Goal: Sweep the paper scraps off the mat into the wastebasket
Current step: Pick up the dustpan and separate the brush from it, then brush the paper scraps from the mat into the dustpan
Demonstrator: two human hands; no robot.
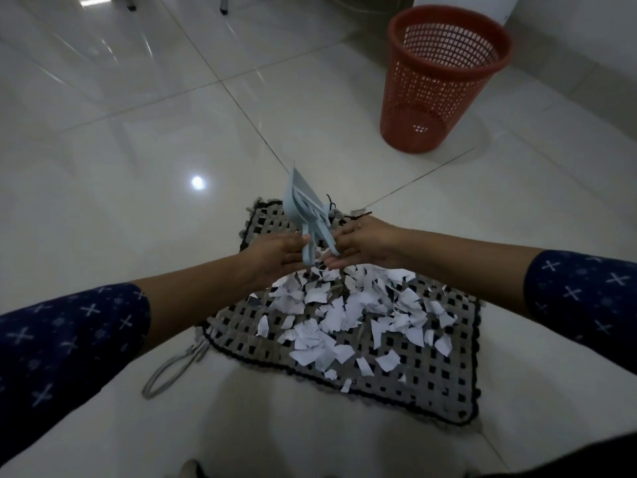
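Note:
A grey and black woven mat (444,384) lies on the floor, with several white paper scraps (348,315) piled across its middle. Above the mat's far end I hold a pale blue dustpan and brush set (305,208), tilted upright, pan pointing away. My left hand (275,255) grips one looped handle from the left. My right hand (365,243) has its fingers on the other handle from the right. An orange mesh wastebasket (444,81) stands upright on the floor at the far right, well beyond the mat.
The floor (138,150) is glossy white tile with bright light reflections. A grey cord loop (175,370) lies by the mat's near left corner. Chair or table legs (224,5) stand at the far top. A white wall edge (568,36) runs behind the wastebasket.

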